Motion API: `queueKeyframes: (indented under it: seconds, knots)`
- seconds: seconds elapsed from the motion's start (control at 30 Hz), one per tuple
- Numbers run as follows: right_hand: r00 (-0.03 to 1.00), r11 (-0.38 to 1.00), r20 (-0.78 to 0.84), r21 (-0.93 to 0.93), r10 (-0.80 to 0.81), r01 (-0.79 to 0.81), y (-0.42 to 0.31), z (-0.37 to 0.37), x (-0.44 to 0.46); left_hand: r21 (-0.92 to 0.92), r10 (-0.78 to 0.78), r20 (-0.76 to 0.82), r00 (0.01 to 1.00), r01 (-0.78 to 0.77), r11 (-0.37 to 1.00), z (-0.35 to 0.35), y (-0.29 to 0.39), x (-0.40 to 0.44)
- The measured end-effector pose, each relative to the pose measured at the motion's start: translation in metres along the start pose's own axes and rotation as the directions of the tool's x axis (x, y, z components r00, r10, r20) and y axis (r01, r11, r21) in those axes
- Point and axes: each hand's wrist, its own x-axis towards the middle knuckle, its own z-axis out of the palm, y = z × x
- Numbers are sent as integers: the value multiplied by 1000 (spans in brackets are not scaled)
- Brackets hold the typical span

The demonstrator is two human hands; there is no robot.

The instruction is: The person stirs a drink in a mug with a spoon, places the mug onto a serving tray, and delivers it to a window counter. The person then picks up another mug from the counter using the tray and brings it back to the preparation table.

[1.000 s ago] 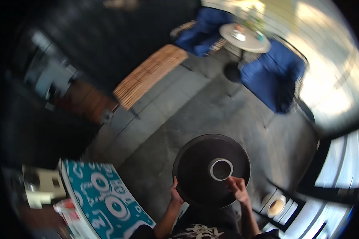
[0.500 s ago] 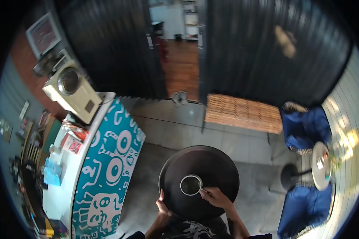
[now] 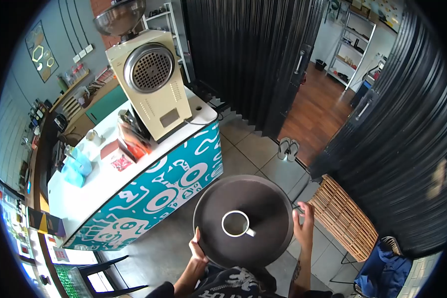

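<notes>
A round dark brown tray (image 3: 268, 213) is held level in front of my body. My left hand (image 3: 198, 252) grips its lower left rim, thumb on top and the other fingers hidden beneath. Near the middle of the tray stands a white cup (image 3: 235, 223), upright, its handle pointing to the lower right. What is inside the cup I cannot make out. Beside the right rim, my right hand (image 3: 304, 226) is raised with its fingers apart and holds nothing. Whether a fingertip brushes the rim cannot be told.
To the left stands a white-topped counter (image 3: 102, 171) with a teal patterned front. On it are a cream grinder (image 3: 156, 94) and blue containers (image 3: 78, 167). Ahead right are a woven bench (image 3: 345, 216), a blue-cushioned chair (image 3: 385, 268), and slippers (image 3: 288, 149) by the open folding door (image 3: 248, 59).
My right hand has let go of the cup handle and moved right, past the tray's rim. The view has turned left toward the counter. My left hand still holds the tray.
</notes>
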Motion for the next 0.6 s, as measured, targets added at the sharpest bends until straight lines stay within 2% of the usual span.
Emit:
queueKeyframes:
  seconds: [0.03, 0.07, 0.13, 0.17, 0.23, 0.3, 0.37, 0.43, 0.47, 0.53, 0.6]
  knots:
    - [986, 982, 9, 91, 166, -167, 11, 7, 20, -19, -45, 70, 997, 46, 999, 16, 10, 17]
    - [924, 883, 185, 282, 334, -376, 18, 12, 41, -21, -46, 76, 996, 48, 999, 36, 18, 35]
    - [929, 879, 129, 301, 346, -370, 56, 36, 72, -39, -101, 245, 964, 114, 993, 83, 34, 64]
    - [930, 878, 118, 306, 348, -367, 78, 48, 83, 2, -106, 214, 971, 108, 994, 91, 37, 86]
    - [792, 735, 55, 337, 608, -588, 95, 67, 112, 5, -130, 243, 961, 133, 991, 118, 42, 124]
    - [835, 767, 197, 330, 514, -551, 100, 56, 159, -1, -157, 263, 952, 164, 987, 147, 45, 161]
    - [859, 778, 203, 364, 471, -512, 123, 62, 199, 14, -157, 268, 951, 159, 987, 174, 43, 201]
    - [927, 866, 113, 330, 358, -375, 131, 63, 249, 13, -152, 277, 949, 154, 988, 201, 32, 246]
    - [930, 869, 116, 331, 348, -366, 144, 69, 274, -6, -140, 273, 952, 148, 989, 216, 27, 270]
    - [950, 940, -22, 151, 313, -306, 171, 74, 323, -44, -120, 265, 957, 136, 990, 254, 18, 308]
    - [945, 942, -23, 85, 327, -324, 193, 72, 384, -17, -166, 260, 951, 176, 984, 299, 13, 339]
